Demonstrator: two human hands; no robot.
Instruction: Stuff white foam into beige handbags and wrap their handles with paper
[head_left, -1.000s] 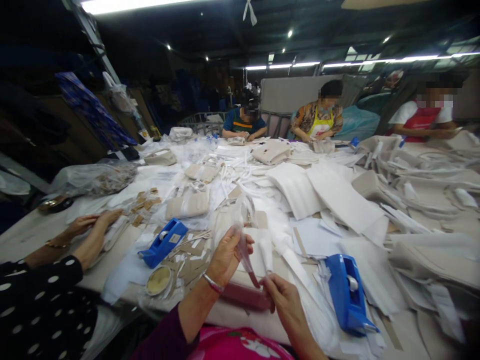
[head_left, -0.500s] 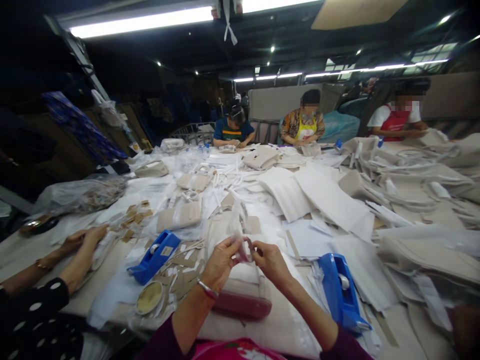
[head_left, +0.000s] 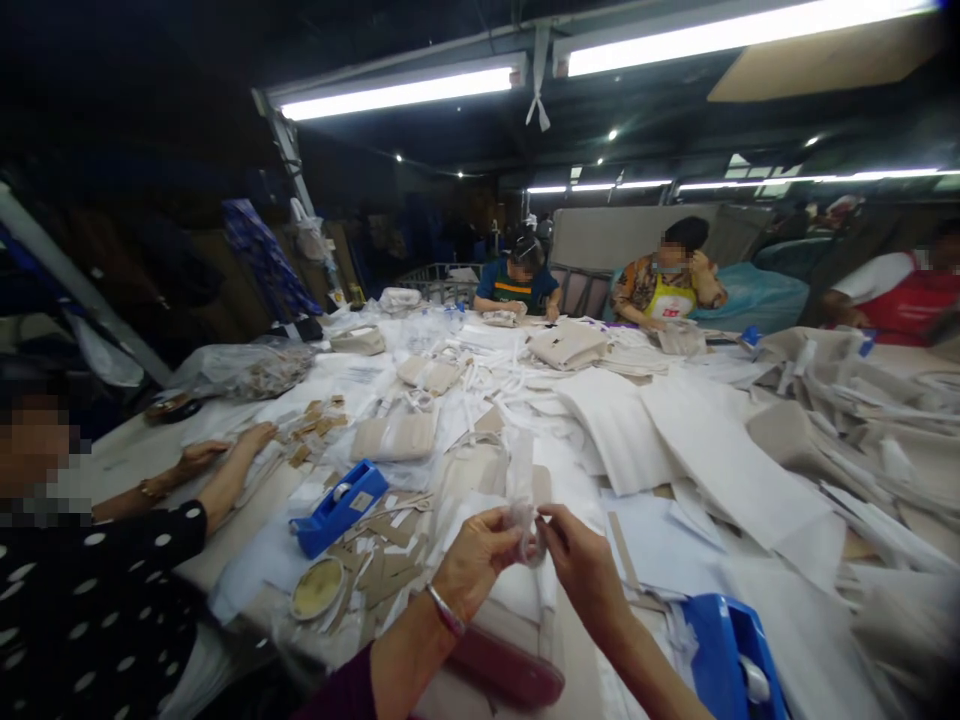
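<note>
Before me lies a beige handbag (head_left: pixel 517 590) with a dark red panel (head_left: pixel 510 665) along its near side. A strap in translucent white wrapping (head_left: pixel 519 465) rises from it and curls into a loop between my hands. My left hand (head_left: pixel 476 560), with a bracelet at the wrist, is closed on this wrapped strap, thumb against fingers. Just to the right, my right hand (head_left: pixel 581 555) is closed in a pinch at the loop's edge. What lies between its fingertips is too small to make out.
Blue tape dispensers stand left (head_left: pixel 341 505) and right (head_left: pixel 735 655) of my hands. A round tub (head_left: pixel 317 588) sits near cardboard scraps. White foam sheets (head_left: pixel 622 430) and beige bags cover the table. A co-worker's hands (head_left: pixel 232 450) work at left; other people sit across.
My view has swung left and up, so the scene sits further right and lower. My hands stay together at the strap; its loop now hangs between them. The person across has a hand raised to their head.
</note>
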